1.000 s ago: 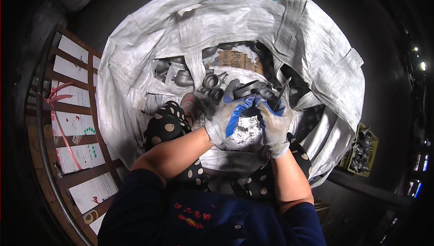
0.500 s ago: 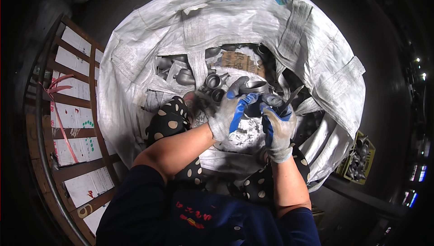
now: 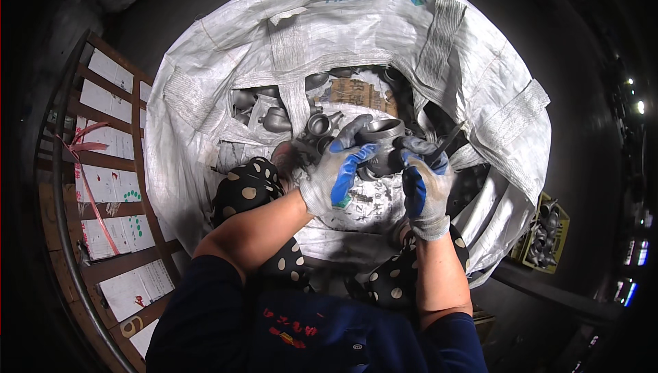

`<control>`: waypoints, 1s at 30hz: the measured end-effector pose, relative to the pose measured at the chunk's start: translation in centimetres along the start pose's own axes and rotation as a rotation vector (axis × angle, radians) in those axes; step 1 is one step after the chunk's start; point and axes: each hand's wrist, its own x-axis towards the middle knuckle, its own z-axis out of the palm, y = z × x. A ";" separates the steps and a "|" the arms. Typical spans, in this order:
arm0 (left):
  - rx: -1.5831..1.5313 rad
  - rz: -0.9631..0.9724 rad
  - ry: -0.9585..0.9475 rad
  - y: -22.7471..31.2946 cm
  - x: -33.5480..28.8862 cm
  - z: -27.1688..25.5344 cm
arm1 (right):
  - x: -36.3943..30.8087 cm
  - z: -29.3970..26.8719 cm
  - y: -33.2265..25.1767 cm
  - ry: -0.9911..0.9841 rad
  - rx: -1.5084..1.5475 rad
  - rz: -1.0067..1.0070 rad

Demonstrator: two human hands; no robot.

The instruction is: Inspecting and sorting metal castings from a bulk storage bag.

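Observation:
My left hand [image 3: 345, 167], in a grey glove with a blue palm, is closed on the left side of a dark grey round-bellied pot [image 3: 382, 148]. The pot's wide ring mouth faces up and away from me. My right hand [image 3: 426, 178], gloved alike, is closed around a thin dark blade-like tool [image 3: 449, 141] that sticks up to the right. Its fingertips lie at the pot's right side; whether they press on it I cannot tell. Left of the pot lie a similar open pot [image 3: 320, 125] and one with a spout [image 3: 277, 120].
A large white woven sack [image 3: 205, 51] with broad straps surrounds my work, more grey pots inside it. A brown cardboard piece [image 3: 356, 93] lies at its back. On the left stands a slatted rack [image 3: 113, 202] with white panels. A yellow crate [image 3: 558, 236] of grey parts sits at right.
The pot has turned, so its mouth and round belly show more between my hands. My left hand has shifted slightly left, and the hands are farther apart.

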 end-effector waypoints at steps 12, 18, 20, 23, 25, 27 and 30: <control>-0.161 -0.104 0.016 -1.6 0.1 -3.3 | 0.6 -0.8 -0.4 0.054 0.171 0.092; 0.169 0.249 0.057 -0.8 0.3 -4.4 | 0.6 -1.4 -0.2 -0.045 -0.006 0.090; 0.179 0.137 -0.076 -0.3 -0.1 -4.0 | 0.5 -1.2 -0.1 -0.032 0.081 0.162; -0.164 0.016 -0.182 -0.6 -0.7 -3.3 | 0.4 -1.0 -0.2 -0.138 -0.165 0.066; 0.205 -0.072 -0.171 -2.3 -0.3 -4.4 | 0.6 -0.8 -0.2 -0.253 -0.340 -0.168; -0.121 0.071 -0.244 -5.9 0.2 -5.5 | 0.3 0.0 -0.3 -0.229 -0.301 -0.031; -0.139 0.120 -0.263 -5.8 0.5 -5.5 | 1.2 -0.5 0.6 -0.260 -0.359 -0.128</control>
